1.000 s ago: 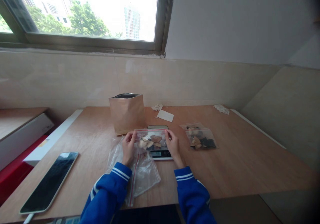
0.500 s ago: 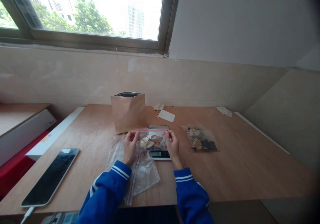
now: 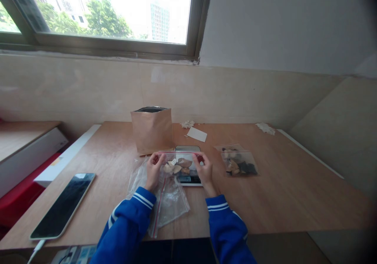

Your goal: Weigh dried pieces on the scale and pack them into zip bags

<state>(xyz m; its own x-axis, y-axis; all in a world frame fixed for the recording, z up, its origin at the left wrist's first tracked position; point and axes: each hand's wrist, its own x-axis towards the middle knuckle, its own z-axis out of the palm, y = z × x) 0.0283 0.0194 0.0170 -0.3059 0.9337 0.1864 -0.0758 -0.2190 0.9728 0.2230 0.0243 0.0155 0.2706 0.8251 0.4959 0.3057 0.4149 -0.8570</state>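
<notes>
My left hand [image 3: 153, 172] and my right hand [image 3: 204, 171] pinch the two top corners of a clear zip bag [image 3: 180, 164] with a red seal strip. The bag holds several pale and brown dried pieces. It hangs just over a small digital scale [image 3: 188, 178] whose display shows in front. Both sleeves are blue with white stripes.
An open brown paper pouch [image 3: 152, 130] stands behind the scale. Empty clear bags [image 3: 167, 203] lie under my left wrist. A filled zip bag [image 3: 239, 164] lies to the right. A phone [image 3: 63, 204] lies at the left, a white card [image 3: 196, 134] and paper scraps at the back.
Both hands keep their hold on the bag's top corners. The view has shifted slightly; the bag sits a little higher in the picture.
</notes>
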